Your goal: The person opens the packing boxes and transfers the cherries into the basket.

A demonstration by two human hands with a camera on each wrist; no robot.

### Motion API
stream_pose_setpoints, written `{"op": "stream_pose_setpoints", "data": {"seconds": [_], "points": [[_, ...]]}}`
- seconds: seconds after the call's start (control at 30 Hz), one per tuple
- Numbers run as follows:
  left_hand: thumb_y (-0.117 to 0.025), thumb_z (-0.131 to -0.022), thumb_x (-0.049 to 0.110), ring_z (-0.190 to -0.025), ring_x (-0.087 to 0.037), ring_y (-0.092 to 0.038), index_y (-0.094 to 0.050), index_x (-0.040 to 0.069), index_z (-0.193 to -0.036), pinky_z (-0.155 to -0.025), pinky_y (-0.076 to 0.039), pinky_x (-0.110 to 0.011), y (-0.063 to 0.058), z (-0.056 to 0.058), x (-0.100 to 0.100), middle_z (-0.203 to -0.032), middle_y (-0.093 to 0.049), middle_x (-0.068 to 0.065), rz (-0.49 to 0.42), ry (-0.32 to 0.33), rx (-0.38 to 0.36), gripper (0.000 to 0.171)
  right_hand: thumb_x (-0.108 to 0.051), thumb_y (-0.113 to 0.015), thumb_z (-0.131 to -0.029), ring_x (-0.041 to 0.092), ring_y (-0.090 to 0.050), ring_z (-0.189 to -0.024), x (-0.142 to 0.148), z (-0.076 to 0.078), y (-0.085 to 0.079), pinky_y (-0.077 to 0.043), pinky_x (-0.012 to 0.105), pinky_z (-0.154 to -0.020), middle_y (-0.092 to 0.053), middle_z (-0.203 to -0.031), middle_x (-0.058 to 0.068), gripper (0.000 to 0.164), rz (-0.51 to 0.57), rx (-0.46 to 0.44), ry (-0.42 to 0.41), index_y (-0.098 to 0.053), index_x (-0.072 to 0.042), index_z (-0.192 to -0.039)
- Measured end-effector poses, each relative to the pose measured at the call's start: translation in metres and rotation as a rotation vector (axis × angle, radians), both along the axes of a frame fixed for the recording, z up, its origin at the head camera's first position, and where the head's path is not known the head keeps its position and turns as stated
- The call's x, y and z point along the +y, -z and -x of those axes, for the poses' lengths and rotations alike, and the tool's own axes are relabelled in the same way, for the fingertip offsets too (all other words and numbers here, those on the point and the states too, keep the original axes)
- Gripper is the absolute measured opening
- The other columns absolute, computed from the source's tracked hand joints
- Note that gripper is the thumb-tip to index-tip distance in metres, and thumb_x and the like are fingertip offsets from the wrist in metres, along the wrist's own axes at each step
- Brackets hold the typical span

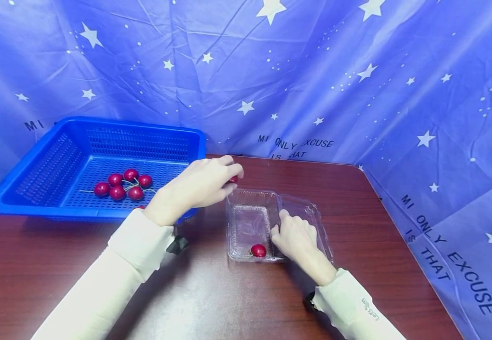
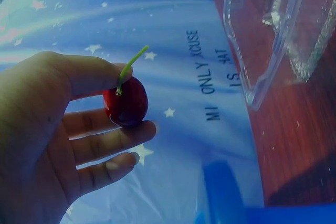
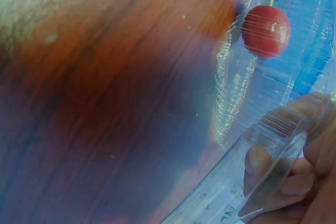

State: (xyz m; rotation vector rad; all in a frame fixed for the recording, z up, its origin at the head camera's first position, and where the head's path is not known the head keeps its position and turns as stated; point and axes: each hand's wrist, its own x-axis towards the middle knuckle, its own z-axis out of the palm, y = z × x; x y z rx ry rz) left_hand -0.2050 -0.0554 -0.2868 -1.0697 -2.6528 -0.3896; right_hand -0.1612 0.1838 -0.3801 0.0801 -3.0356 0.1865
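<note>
Between thumb and fingers, my left hand (image 1: pixel 205 182) pinches a red cherry (image 2: pixel 126 102) with a green stem (image 2: pixel 132 66). It is raised beside the far left corner of a clear plastic box (image 1: pixel 250 226), whose hinged lid (image 1: pixel 309 212) lies folded out to the right. One cherry (image 1: pixel 258 250) sits in the box at its near edge; the right wrist view shows that cherry (image 3: pixel 265 32) through the plastic. My right hand (image 1: pixel 297 236) grips the box along the side where the lid joins, its fingers (image 3: pixel 294 184) curled at the clear plastic.
A blue perforated basket (image 1: pixel 143 125) stands at the left of the brown table (image 1: pixel 203 293), with several stemmed cherries (image 1: pixel 118 192) on its floor. Behind the table hangs a blue curtain (image 1: pixel 211 85) with white stars, which also runs down the right side.
</note>
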Motion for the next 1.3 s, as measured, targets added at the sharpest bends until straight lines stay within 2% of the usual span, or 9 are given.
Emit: {"op": "stream_pose_setpoints", "data": {"seconds": [0.17, 0.47, 0.7, 0.97, 1.3], "points": [[-0.063, -0.089, 0.017, -0.069, -0.024, -0.064, -0.068, 0.013, -0.107, -0.063, -0.057, -0.043, -0.003, 0.003, -0.014, -0.096, -0.066, -0.008, -0.019, -0.028, -0.015, 0.019, -0.021, -0.055, -0.078, 0.042, -0.062, -0.061, 0.0, 0.0, 0.0, -0.044, 0.05, -0.045, -0.068, -0.07, 0.023, 0.015, -0.002, 0.0, -0.002, -0.053, -0.007, -0.077], [-0.062, -0.09, 0.019, -0.077, -0.027, -0.066, -0.067, 0.014, -0.108, -0.07, -0.057, -0.046, -0.009, 0.005, -0.037, -0.098, -0.065, -0.008, -0.023, -0.092, -0.039, 0.02, -0.022, -0.055, -0.078, 0.042, -0.063, -0.063, 0.0, 0.001, -0.002, -0.045, 0.051, -0.046, -0.069, -0.072, 0.023, 0.015, -0.005, -0.01, 0.003, -0.053, -0.007, -0.078], [-0.064, -0.089, 0.019, -0.081, -0.027, -0.065, -0.067, 0.013, -0.109, -0.073, -0.055, -0.048, -0.013, 0.007, -0.06, -0.103, -0.066, -0.008, -0.078, -0.167, -0.068, 0.021, -0.022, -0.055, -0.079, 0.042, -0.063, -0.063, 0.0, 0.001, 0.001, -0.045, 0.051, -0.047, -0.069, -0.072, 0.023, 0.016, -0.009, -0.013, 0.003, -0.053, -0.007, -0.078], [-0.064, -0.089, 0.014, -0.095, -0.034, -0.063, -0.066, 0.007, -0.112, -0.087, -0.051, -0.055, -0.018, 0.008, -0.091, -0.107, -0.066, -0.016, -0.126, -0.216, -0.091, 0.025, -0.022, -0.056, -0.078, 0.042, -0.063, -0.062, -0.001, 0.001, 0.0, -0.045, 0.051, -0.047, -0.069, -0.072, 0.024, 0.016, -0.006, -0.01, 0.002, -0.053, -0.006, -0.078], [-0.062, -0.091, 0.014, -0.102, -0.039, -0.058, -0.063, 0.005, -0.117, -0.09, -0.046, -0.061, -0.021, 0.006, -0.117, -0.11, -0.063, -0.02, -0.109, -0.274, -0.157, 0.028, -0.022, -0.056, -0.078, 0.042, -0.063, -0.062, -0.001, 0.0, 0.0, -0.044, 0.05, -0.046, -0.069, -0.072, 0.023, 0.016, -0.007, -0.01, 0.004, -0.053, -0.007, -0.079]]}}
